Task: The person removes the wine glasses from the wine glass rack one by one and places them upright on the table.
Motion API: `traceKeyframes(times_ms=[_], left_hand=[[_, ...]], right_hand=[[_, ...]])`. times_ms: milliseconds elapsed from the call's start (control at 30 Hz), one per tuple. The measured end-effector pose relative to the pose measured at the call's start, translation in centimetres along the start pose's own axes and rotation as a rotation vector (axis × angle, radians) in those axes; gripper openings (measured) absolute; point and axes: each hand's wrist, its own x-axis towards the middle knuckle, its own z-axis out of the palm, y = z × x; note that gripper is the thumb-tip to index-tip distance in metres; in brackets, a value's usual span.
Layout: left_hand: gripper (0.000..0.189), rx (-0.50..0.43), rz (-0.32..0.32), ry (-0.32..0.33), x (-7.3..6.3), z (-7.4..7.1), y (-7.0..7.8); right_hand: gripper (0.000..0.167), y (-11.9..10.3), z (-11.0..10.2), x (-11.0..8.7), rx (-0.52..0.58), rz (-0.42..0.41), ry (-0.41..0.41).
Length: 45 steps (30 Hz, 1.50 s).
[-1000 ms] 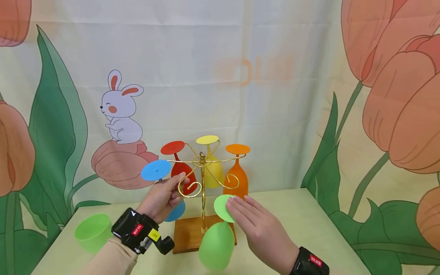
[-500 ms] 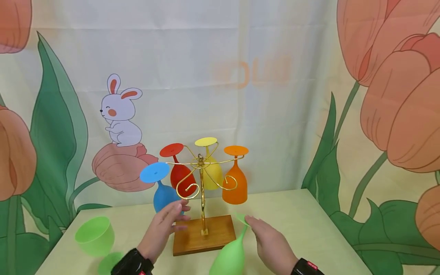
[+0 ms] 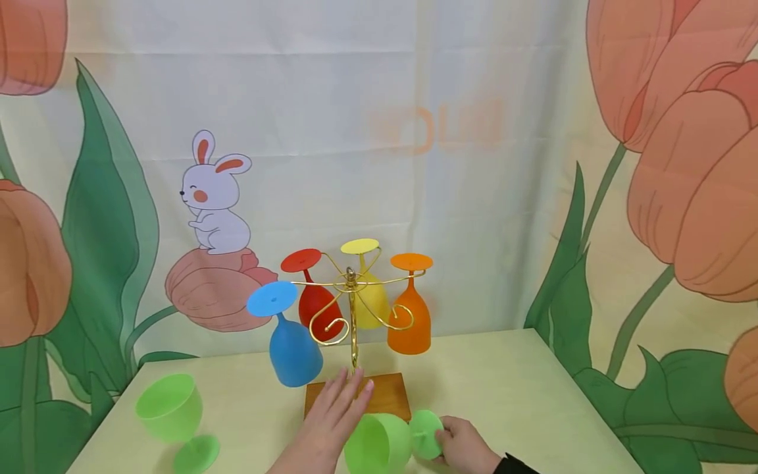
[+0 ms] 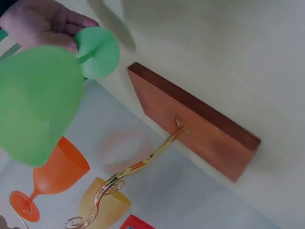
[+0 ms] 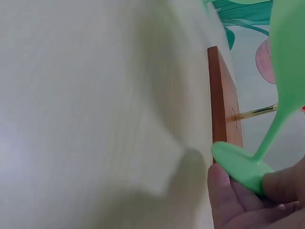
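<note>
My right hand (image 3: 468, 447) pinches the round foot of a green plastic goblet (image 3: 398, 438) at the front of the table. The goblet lies tilted on its side, its mouth turned toward the left and the camera. In the right wrist view, thumb and fingers clasp the edge of the foot (image 5: 238, 164). Beside the bowl, my left hand (image 3: 328, 421) has its fingers extended; whether it touches the goblet I cannot tell. Behind them stands a gold wire rack (image 3: 353, 322), where blue (image 3: 294, 352), red (image 3: 316, 306), yellow (image 3: 372, 306) and orange (image 3: 410, 326) goblets hang upside down.
A second green goblet (image 3: 172, 408) stands upright at the left of the pale table (image 3: 503, 395). The rack's wooden base (image 3: 387, 392) sits just behind the hands, and two curled front arms of the rack carry no goblet. A printed curtain (image 3: 474, 197) hangs behind.
My left hand has left the blue goblet and moved right to the green one. The right hand has lowered the green goblet and tipped it from upside down onto its side.
</note>
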Motion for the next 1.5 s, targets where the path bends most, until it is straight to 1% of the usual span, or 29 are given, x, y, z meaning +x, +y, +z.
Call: traceKeyframes(times_ms=[33, 67, 167, 233, 367, 433, 600, 733, 900, 1133, 1267, 1333, 1433, 1500], left_hand=[[0.094, 0.068, 0.064, 0.016, -0.1, 0.3, 0.0], [0.094, 0.13, 0.112, 0.024, -0.2, 0.5, 0.1], [0.088, 0.234, 0.159, -0.002, -0.5, 0.9, 0.2], [0.086, 0.278, 0.184, -0.015, -0.7, 1.0, 0.2], [0.084, 0.303, 0.224, -0.037, -0.9, 1.1, 0.3], [0.083, 0.295, 0.236, -0.044, -0.9, 1.1, 0.4], [0.085, 0.259, 0.222, -0.096, -0.9, 0.9, 0.5], [0.085, 0.232, 0.22, -0.122, -0.9, 0.8, 0.5], [0.081, 0.172, 0.219, -0.149, -0.8, 0.8, 0.8], [0.078, 0.178, 0.195, -0.188, -0.8, 0.6, 1.1], [0.072, 0.135, 0.204, -0.201, -0.9, 0.5, 1.1], [0.068, 0.119, 0.243, -0.181, -0.9, 0.6, 1.1], [0.058, 0.103, 0.316, -0.114, -1.0, 0.8, 0.9], [0.049, 0.081, 0.349, -0.062, -1.0, 1.1, 0.8]], right_hand=[[0.026, 0.1, 0.2, -0.1, 0.052, 0.034, -0.029], [0.027, 0.2, 0.4, -0.2, 0.099, 0.071, -0.054], [0.029, 0.3, 1.0, -0.4, 0.182, 0.143, -0.119], [0.029, 0.6, 1.2, -0.3, 0.186, 0.158, -0.149], [0.029, 1.0, 1.4, -0.2, 0.16, 0.176, -0.181], [0.03, 1.0, 1.5, -0.2, 0.166, 0.178, -0.201], [0.031, 0.9, 1.8, -0.5, 0.187, 0.146, -0.252], [0.031, 1.0, 2.1, -0.7, 0.182, 0.137, -0.263], [0.033, 1.0, 2.1, -0.4, 0.193, 0.173, -0.297], [0.032, 0.6, 2.2, -0.3, 0.214, 0.185, -0.33], [0.033, 0.5, 2.0, -0.4, 0.214, 0.191, -0.339], [0.034, 0.5, 1.9, -0.5, 0.208, 0.187, -0.346], [0.034, 0.5, 1.7, -0.6, 0.199, 0.184, -0.348], [0.032, 0.5, 1.7, -0.8, 0.199, 0.18, -0.347]])
